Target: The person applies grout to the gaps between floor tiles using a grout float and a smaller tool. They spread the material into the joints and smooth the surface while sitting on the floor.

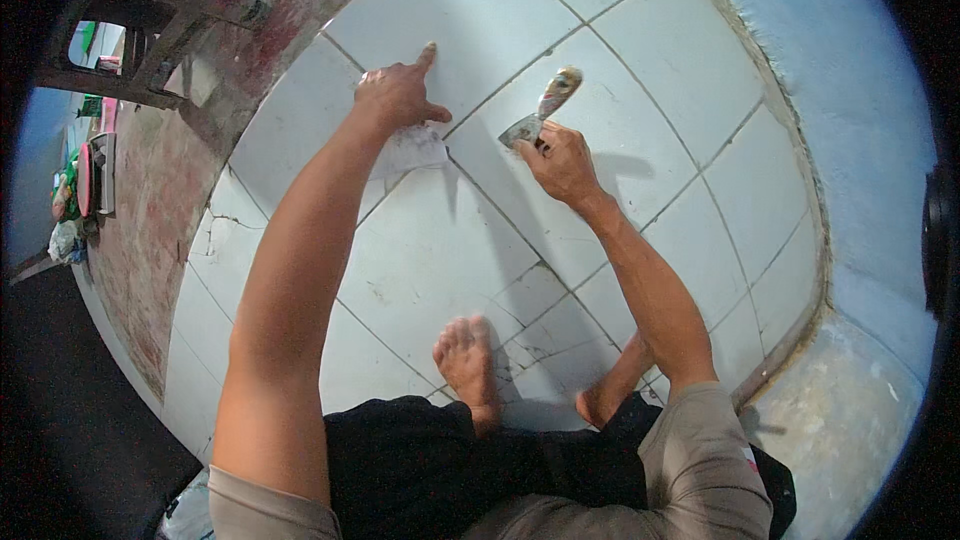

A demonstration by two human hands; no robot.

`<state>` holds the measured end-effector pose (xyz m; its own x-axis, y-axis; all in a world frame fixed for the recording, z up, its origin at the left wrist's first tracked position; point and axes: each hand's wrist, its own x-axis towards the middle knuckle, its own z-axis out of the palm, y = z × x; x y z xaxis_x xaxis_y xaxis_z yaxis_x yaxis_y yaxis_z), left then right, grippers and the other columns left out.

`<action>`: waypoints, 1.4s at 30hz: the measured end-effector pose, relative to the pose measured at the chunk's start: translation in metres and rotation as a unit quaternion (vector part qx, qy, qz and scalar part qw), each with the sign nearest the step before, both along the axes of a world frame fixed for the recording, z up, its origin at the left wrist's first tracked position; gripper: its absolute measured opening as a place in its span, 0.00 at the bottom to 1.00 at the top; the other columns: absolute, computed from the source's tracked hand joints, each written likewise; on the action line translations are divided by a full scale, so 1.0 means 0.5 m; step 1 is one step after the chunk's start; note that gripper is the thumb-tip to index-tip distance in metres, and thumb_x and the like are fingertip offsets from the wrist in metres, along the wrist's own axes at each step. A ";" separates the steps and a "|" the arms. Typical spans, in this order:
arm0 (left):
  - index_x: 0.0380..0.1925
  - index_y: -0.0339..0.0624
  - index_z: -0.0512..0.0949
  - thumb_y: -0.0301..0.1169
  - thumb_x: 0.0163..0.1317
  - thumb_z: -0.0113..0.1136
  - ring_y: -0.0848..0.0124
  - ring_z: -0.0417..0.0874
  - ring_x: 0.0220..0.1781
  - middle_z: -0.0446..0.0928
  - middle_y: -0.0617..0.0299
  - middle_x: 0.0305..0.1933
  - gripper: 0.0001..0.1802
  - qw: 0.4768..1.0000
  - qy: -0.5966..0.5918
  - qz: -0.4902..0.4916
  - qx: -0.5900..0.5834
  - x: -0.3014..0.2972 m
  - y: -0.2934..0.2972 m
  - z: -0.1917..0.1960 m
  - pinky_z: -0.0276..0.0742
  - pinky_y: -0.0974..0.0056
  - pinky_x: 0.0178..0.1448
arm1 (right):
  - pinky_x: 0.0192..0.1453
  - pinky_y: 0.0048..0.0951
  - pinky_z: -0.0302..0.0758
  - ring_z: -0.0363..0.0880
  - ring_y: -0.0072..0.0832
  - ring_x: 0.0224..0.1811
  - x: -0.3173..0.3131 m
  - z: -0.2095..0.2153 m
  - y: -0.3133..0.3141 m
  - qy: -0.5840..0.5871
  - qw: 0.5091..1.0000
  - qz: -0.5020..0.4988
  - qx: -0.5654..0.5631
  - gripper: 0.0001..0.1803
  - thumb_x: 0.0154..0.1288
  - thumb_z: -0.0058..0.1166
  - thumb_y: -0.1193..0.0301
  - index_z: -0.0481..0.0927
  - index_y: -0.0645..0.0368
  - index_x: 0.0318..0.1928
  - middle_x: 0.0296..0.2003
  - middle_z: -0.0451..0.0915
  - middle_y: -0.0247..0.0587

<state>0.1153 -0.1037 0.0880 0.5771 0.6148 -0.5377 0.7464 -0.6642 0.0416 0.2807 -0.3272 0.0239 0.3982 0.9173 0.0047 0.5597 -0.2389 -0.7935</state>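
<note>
One putty knife [541, 112], gripped by the right hand [562, 162]; left of it, the open left hand [398, 96] presses one white tile floor [430, 250]; two bare feet [468, 365] nearer the body.

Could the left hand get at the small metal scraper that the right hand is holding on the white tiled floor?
Probably yes. The left hand rests flat on the white tiled floor close beside the small metal scraper, with only bare tile between them; the right hand grips it.

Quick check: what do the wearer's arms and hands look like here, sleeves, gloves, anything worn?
Both hands are bare, no gloves: left hand, right hand. Forearms are uncovered up to short khaki-beige sleeves at the upper arms. No watch or wristband shows. A small pale glint at the left hand's knuckles may be a ring; too small to tell.
</note>
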 end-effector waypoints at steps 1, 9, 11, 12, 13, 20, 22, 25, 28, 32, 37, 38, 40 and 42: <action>0.81 0.66 0.45 0.65 0.46 0.75 0.46 0.83 0.61 0.83 0.46 0.55 0.67 1.000 -0.003 0.001 -0.002 -0.003 0.000 -0.002 0.75 0.43 0.67 | 0.29 0.38 0.73 0.72 0.31 0.20 -0.011 -0.003 -0.002 -0.022 0.999 0.039 0.023 0.19 0.68 0.59 0.64 0.75 0.64 0.23 0.18 0.73 0.42; 0.80 0.65 0.47 0.64 0.44 0.76 0.43 0.80 0.64 0.80 0.44 0.61 0.67 1.000 -0.002 0.013 -0.001 0.008 0.000 0.010 0.73 0.42 0.68 | 0.30 0.41 0.73 0.77 0.34 0.23 -0.009 0.000 0.005 -0.022 0.999 0.019 -0.013 0.16 0.67 0.61 0.65 0.78 0.64 0.27 0.22 0.77 0.45; 0.80 0.65 0.48 0.64 0.44 0.77 0.43 0.79 0.65 0.79 0.43 0.61 0.67 1.000 -0.006 0.013 -0.004 0.009 0.003 0.011 0.73 0.42 0.69 | 0.31 0.41 0.74 0.78 0.35 0.24 0.015 0.012 0.006 0.007 0.998 -0.052 -0.020 0.15 0.67 0.61 0.65 0.78 0.64 0.28 0.23 0.78 0.46; 0.80 0.65 0.48 0.63 0.44 0.77 0.43 0.79 0.65 0.79 0.43 0.61 0.67 1.000 -0.002 0.016 -0.008 0.014 0.002 0.014 0.73 0.42 0.69 | 0.32 0.42 0.74 0.79 0.38 0.25 0.000 0.006 0.000 0.008 1.000 -0.018 -0.006 0.15 0.68 0.59 0.66 0.78 0.65 0.28 0.24 0.78 0.48; 0.80 0.65 0.48 0.63 0.44 0.77 0.43 0.79 0.65 0.79 0.43 0.62 0.66 1.000 0.001 0.020 -0.011 0.016 0.000 0.017 0.72 0.42 0.69 | 0.32 0.41 0.73 0.77 0.39 0.24 -0.023 0.004 -0.012 -0.001 0.999 0.049 -0.006 0.15 0.68 0.60 0.66 0.77 0.65 0.27 0.23 0.77 0.48; 0.80 0.64 0.50 0.62 0.44 0.77 0.45 0.81 0.63 0.81 0.45 0.59 0.66 1.000 -0.005 0.008 0.011 0.020 -0.002 0.010 0.73 0.42 0.68 | 0.34 0.44 0.76 0.81 0.45 0.28 -0.055 -0.001 -0.020 -0.040 0.999 0.017 0.010 0.15 0.67 0.60 0.66 0.77 0.65 0.28 0.25 0.77 0.48; 0.80 0.64 0.50 0.62 0.44 0.78 0.46 0.82 0.62 0.81 0.46 0.58 0.66 1.000 -0.010 0.006 0.012 0.010 0.007 0.001 0.73 0.42 0.68 | 0.35 0.45 0.77 0.81 0.45 0.29 -0.078 0.013 -0.023 -0.048 0.996 0.069 -0.029 0.14 0.67 0.60 0.67 0.77 0.66 0.30 0.26 0.78 0.50; 0.80 0.62 0.51 0.62 0.44 0.78 0.47 0.82 0.61 0.82 0.47 0.56 0.66 1.000 0.001 0.012 -0.005 0.023 0.004 0.016 0.74 0.42 0.68 | 0.37 0.48 0.76 0.82 0.49 0.31 -0.036 0.011 -0.010 0.011 0.998 -0.060 -0.022 0.14 0.66 0.60 0.65 0.78 0.66 0.32 0.27 0.78 0.52; 0.80 0.61 0.50 0.61 0.44 0.78 0.47 0.82 0.61 0.83 0.49 0.56 0.66 1.000 -0.015 0.003 0.023 0.013 0.002 -0.001 0.75 0.42 0.67 | 0.30 0.38 0.73 0.77 0.35 0.23 -0.103 -0.010 -0.035 -0.029 0.999 0.018 0.015 0.10 0.64 0.63 0.72 0.81 0.66 0.30 0.23 0.78 0.48; 0.80 0.59 0.50 0.62 0.44 0.78 0.47 0.83 0.60 0.83 0.49 0.55 0.67 1.000 -0.012 0.002 0.002 0.016 0.008 0.008 0.76 0.42 0.66 | 0.35 0.44 0.75 0.80 0.46 0.29 -0.082 0.009 -0.033 0.007 0.999 -0.030 -0.032 0.11 0.66 0.60 0.67 0.80 0.64 0.35 0.26 0.79 0.51; 0.80 0.57 0.50 0.62 0.44 0.78 0.47 0.83 0.60 0.83 0.48 0.56 0.67 1.000 -0.002 -0.009 0.016 0.016 0.007 -0.001 0.77 0.43 0.66 | 0.36 0.46 0.75 0.81 0.49 0.31 -0.126 -0.019 -0.062 -0.078 0.996 0.032 -0.024 0.13 0.67 0.58 0.64 0.79 0.64 0.35 0.27 0.79 0.51; 0.80 0.57 0.50 0.62 0.44 0.78 0.47 0.83 0.60 0.83 0.47 0.57 0.67 1.000 0.000 -0.005 0.009 0.016 0.009 0.002 0.77 0.43 0.66 | 0.38 0.49 0.75 0.81 0.49 0.34 -0.106 -0.020 -0.049 -0.051 0.996 -0.002 -0.071 0.15 0.67 0.59 0.62 0.78 0.64 0.35 0.30 0.80 0.53; 0.80 0.58 0.49 0.62 0.45 0.77 0.47 0.83 0.61 0.82 0.47 0.58 0.67 1.000 0.004 0.001 -0.007 0.021 0.008 0.011 0.77 0.43 0.66 | 0.30 0.42 0.73 0.78 0.39 0.24 -0.082 -0.007 -0.019 -0.010 0.994 -0.106 -0.003 0.12 0.65 0.62 0.70 0.78 0.67 0.28 0.23 0.78 0.48; 0.80 0.58 0.49 0.62 0.45 0.77 0.47 0.83 0.61 0.82 0.47 0.58 0.67 1.000 0.003 -0.009 0.000 0.023 0.005 0.009 0.77 0.43 0.66 | 0.28 0.40 0.72 0.77 0.38 0.22 -0.094 -0.030 -0.031 -0.059 0.994 -0.083 0.034 0.13 0.65 0.62 0.70 0.78 0.67 0.27 0.22 0.78 0.47</action>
